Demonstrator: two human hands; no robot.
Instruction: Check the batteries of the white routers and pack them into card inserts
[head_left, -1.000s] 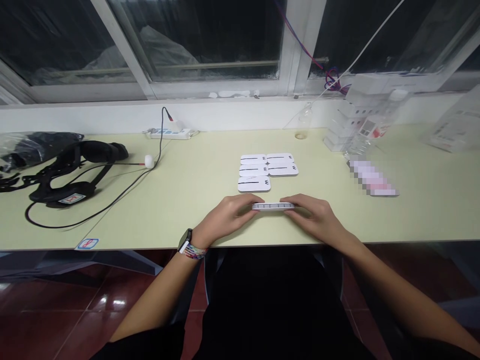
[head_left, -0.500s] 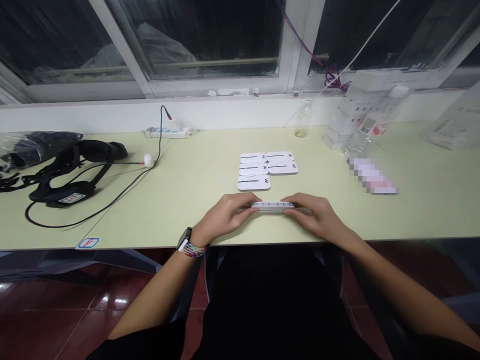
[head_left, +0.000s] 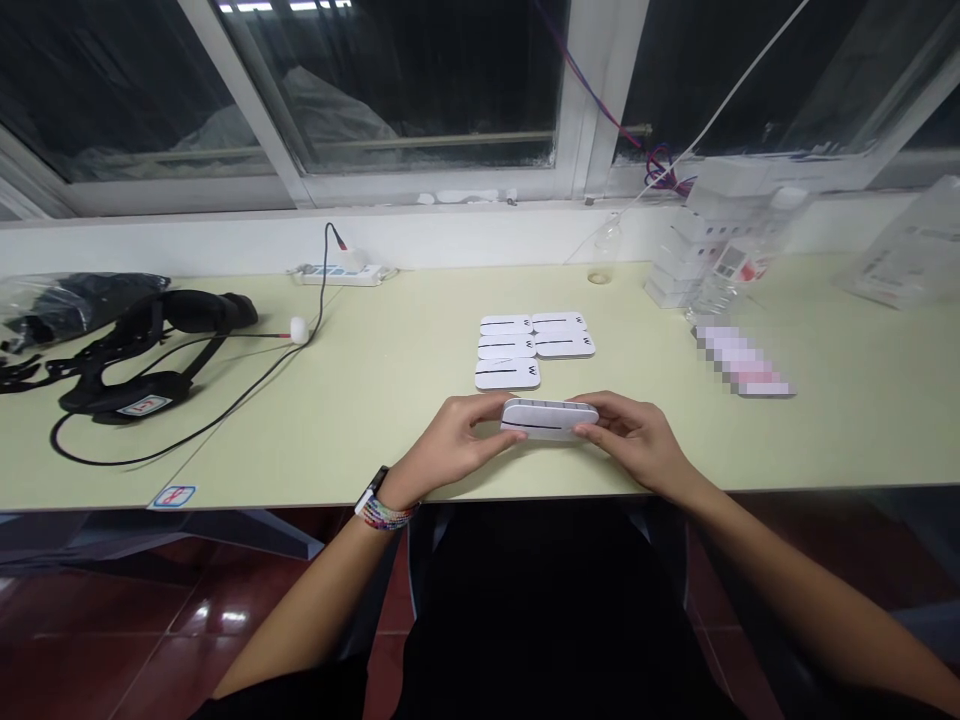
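Between both hands is a white flat slab with rounded corners (head_left: 551, 421), a black line on the face turned towards me and several small marks along its upper edge. My left hand (head_left: 459, 440) pinches its left end between thumb and fingers. At the opposite end, my right hand (head_left: 636, 440) grips it the same way. Just beyond lies a group of several similar white slabs (head_left: 508, 374), side by side in two columns, each bearing a black line and a small black mark like a W or 3.
A black headset (head_left: 150, 390) with a cable lies on the left, near a power strip (head_left: 341, 274). White boxes (head_left: 675, 262), a clear bottle (head_left: 731, 275) and a pixelated flat object (head_left: 742, 362) are on the right. The table's front edge (head_left: 300, 502) runs close to me.
The held slab has tilted, so more of its lined face shows now than its edge. Both hands keep their hold. The whole view has shifted slightly.
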